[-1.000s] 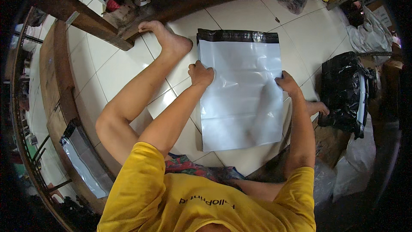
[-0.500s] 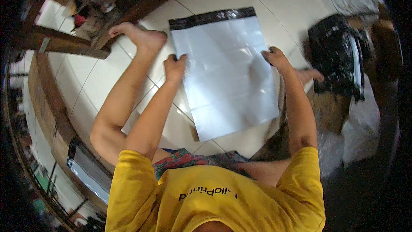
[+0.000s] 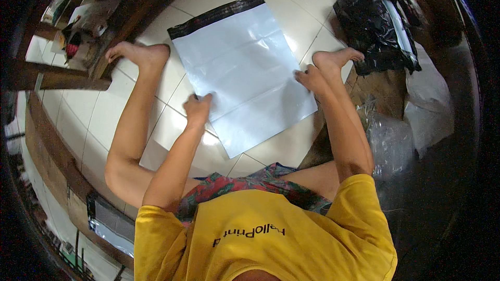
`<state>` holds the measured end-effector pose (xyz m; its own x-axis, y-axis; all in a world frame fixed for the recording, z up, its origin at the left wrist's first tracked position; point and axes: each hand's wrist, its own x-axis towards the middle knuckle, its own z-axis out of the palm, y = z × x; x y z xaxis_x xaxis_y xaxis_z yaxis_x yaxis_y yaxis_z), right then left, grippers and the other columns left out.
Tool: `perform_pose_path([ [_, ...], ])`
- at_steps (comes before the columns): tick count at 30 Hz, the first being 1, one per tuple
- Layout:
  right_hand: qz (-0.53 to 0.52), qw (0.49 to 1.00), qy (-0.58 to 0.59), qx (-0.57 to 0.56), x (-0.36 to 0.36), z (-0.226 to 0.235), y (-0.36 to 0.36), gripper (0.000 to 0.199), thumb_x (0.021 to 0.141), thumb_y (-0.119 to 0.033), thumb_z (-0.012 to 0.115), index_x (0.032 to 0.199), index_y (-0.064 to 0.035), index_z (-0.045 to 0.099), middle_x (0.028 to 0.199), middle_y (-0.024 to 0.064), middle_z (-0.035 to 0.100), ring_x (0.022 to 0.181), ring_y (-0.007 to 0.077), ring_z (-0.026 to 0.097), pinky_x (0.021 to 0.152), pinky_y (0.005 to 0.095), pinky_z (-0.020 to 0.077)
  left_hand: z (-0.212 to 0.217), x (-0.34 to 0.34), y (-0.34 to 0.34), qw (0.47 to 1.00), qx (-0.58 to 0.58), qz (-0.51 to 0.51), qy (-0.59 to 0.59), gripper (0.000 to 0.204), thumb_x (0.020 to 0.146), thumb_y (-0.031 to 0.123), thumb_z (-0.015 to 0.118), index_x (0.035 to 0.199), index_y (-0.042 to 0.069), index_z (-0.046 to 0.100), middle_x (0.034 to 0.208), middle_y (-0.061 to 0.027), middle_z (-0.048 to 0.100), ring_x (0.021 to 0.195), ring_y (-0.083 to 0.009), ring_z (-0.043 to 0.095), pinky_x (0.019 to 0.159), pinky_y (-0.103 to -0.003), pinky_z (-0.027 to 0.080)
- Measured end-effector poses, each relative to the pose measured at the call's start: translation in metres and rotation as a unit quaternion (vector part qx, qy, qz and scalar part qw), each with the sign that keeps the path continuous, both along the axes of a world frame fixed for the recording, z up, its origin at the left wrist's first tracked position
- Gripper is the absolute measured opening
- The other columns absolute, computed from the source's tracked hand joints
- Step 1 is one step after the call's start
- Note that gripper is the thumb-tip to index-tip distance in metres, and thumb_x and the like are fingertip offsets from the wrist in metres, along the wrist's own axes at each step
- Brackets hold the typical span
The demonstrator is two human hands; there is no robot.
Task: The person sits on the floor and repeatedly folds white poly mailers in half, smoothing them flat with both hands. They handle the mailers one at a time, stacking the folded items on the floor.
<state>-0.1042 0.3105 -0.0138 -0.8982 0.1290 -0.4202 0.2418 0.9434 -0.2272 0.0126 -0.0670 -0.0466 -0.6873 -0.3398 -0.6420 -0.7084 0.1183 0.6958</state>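
Hands point(image 3: 199, 108) point(image 3: 311, 79) pressing white mailer bag point(image 3: 244, 73) flat; black bag point(image 3: 376, 23) beside.

White mailer bag point(image 3: 245, 73) flat on floor

I see my left hand point(image 3: 198, 108) and right hand point(image 3: 311, 79) pressing opposite edges of a white mailer bag point(image 3: 244, 73) flat on the tiled floor point(image 3: 291, 15); a black bag point(image 3: 376, 23) lies beyond my right hand.
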Motion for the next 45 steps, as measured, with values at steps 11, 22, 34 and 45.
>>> perform_pose_path([
  [11,-0.460,0.756,-0.187,-0.427,0.232,0.008,-0.091,0.032,0.099,-0.021,0.058,0.120,0.0025,0.056,0.107,0.0097,0.063,0.098,0.0223,0.063,0.089,0.0364,0.0540,0.007,-0.313,-0.030,0.782,-0.411,-0.352,0.308,0.079,0.087,0.049,0.064,0.136,-0.011,0.048,0.140,-0.0312,0.049,0.130,-0.0437,0.048,0.109,-0.047,0.039],
  [22,-0.519,0.708,-0.182,-0.442,0.216,-0.004,-0.107,0.036,0.098,-0.027,0.058,0.102,0.0084,0.058,0.087,0.0109,0.060,0.073,0.0206,0.055,0.064,0.0383,0.0459,0.014,-0.317,0.022,0.778,-0.374,-0.480,0.155,0.048,0.086,0.041,0.063,0.114,0.002,0.068,0.109,-0.0223,0.070,0.103,-0.0378,0.068,0.094,-0.047,0.052],
  [34,-0.236,0.952,0.086,-0.176,0.210,0.025,-0.072,0.049,0.092,-0.020,0.065,0.128,0.0092,0.048,0.115,0.0227,0.056,0.104,0.0352,0.057,0.091,0.0449,0.0473,0.009,-0.281,0.008,0.737,-0.435,-0.365,0.367,0.070,0.091,0.039,0.063,0.144,-0.002,0.043,0.141,-0.0246,0.051,0.134,-0.0383,0.046,0.114,-0.048,0.033],
  [45,0.220,0.972,0.078,-0.002,0.133,0.020,-0.063,0.045,0.082,-0.005,0.060,0.127,-0.0076,0.059,0.124,0.0239,0.055,0.115,0.0416,0.054,0.099,0.0475,0.0491,0.037,0.057,0.093,0.596,-0.229,-0.695,0.330,0.080,0.090,0.046,0.062,0.147,-0.002,0.036,0.158,-0.0238,0.028,0.149,-0.0371,0.020,0.122,-0.052,0.012],
])
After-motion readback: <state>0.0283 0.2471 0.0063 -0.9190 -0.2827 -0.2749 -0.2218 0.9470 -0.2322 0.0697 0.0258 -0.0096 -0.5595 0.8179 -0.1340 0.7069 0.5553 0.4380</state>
